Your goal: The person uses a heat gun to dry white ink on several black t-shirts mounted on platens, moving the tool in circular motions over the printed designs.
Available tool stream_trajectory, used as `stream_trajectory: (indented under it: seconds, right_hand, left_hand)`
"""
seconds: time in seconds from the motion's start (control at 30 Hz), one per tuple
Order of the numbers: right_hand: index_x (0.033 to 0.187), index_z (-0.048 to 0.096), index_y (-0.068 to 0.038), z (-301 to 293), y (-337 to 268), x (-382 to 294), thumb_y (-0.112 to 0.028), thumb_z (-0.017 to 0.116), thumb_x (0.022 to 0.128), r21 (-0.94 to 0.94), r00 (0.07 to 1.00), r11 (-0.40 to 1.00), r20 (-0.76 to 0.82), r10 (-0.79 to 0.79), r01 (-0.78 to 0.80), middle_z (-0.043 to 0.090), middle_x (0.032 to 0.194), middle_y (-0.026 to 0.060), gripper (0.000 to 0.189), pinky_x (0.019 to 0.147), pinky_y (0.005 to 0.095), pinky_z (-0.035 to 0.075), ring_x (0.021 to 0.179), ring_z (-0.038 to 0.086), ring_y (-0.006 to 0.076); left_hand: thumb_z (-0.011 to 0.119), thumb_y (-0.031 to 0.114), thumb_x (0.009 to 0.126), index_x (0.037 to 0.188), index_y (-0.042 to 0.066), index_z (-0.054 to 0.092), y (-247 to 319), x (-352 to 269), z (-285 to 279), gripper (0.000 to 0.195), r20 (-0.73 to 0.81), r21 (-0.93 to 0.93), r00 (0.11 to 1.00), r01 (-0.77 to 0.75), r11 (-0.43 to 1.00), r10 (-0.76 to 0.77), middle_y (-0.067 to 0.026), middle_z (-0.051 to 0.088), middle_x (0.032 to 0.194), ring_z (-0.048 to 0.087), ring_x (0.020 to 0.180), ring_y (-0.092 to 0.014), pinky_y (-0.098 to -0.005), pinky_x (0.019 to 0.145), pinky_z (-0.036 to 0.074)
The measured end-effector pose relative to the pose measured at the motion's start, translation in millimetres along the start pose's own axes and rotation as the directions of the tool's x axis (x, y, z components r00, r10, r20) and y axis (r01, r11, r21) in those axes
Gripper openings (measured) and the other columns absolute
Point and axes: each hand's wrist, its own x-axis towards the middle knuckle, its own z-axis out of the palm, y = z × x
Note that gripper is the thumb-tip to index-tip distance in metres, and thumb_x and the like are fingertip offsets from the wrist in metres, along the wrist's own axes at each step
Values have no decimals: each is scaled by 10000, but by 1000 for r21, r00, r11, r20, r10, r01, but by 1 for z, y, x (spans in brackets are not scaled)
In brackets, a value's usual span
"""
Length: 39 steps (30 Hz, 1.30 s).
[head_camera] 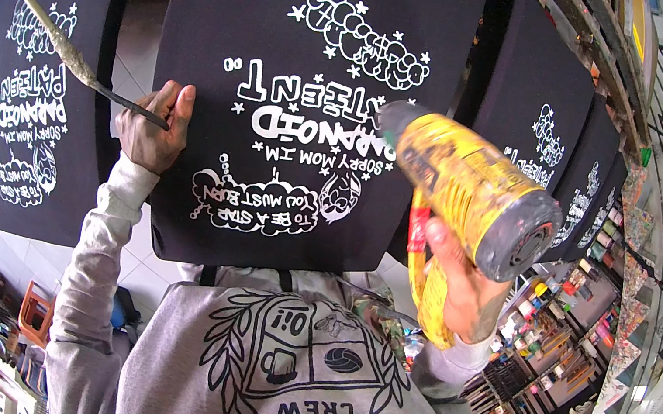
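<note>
My right hand (457,289) grips the handle of a yellow heat gun (475,186) with a dark, stained body end. Its dark nozzle (395,118) points left, over the black fabric panel (221,1) in front of me. White lettering and cartoon drawings are printed on that panel, upside down from my side. At the panel's left edge, my left hand (153,126) has a long thin stick (75,55) between its fingers; whether the hand also touches the fabric, I cannot tell. The stick has a pale end, a lumpy, crusted middle and a dark end at my fingers.
More black panels with the same white print stand in a row, one beside me on the left (36,108) and others on the right (529,102). Shelves (545,351) of containers and tools lie at lower right. An orange-brown stool (36,314) stands on the tiled floor.
</note>
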Motion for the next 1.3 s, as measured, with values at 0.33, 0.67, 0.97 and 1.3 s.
stream_trajectory:
  seconds: [0.33, 0.67, 0.97, 1.3]
  right_hand:
    - [1258, 611, 37, 4, -2, 9, -124, 844, 877, -108, 997, 991, 37, -74, 77, 698, 1182, 126, 474, 949, 372, 535, 1057, 676, 225]
    - [1248, 600, 41, 11, -2, -4, -171, 897, 825, -80, 996, 996, 90, -28, 36, 686, 1209, 132, 559, 969, 396, 522, 1103, 666, 239]
    - [1277, 574, 49, 17, -5, -5, -167, 915, 798, -106, 989, 989, 124, -85, 98, 688, 1207, 145, 627, 945, 392, 531, 1076, 680, 245]
    - [1257, 597, 43, 27, -14, -7, -155, 889, 828, -37, 980, 998, 191, -47, 55, 695, 1216, 145, 555, 982, 396, 524, 1093, 684, 243]
  left_hand:
    - [625, 322, 1037, 721, 81, 524, 2, 2, 3, 410, -82, -16, 996, -34, 999, 33, -90, 470, 541, 541, 475, -308, -416, 466, 396]
    - [627, 326, 1031, 719, 94, 522, 1, 1, -1, 403, -31, 7, 1000, -6, 1000, 6, -87, 479, 538, 551, 467, -315, -425, 461, 393]
    - [646, 307, 1019, 719, 101, 527, 2, 1, -1, 383, -39, 0, 999, -10, 1000, 10, -74, 483, 535, 547, 464, -309, -423, 450, 384]
    - [640, 314, 1025, 731, 109, 533, -1, -1, 2, 374, -46, -10, 999, -18, 1000, 18, -57, 485, 529, 537, 442, -290, -413, 433, 377]
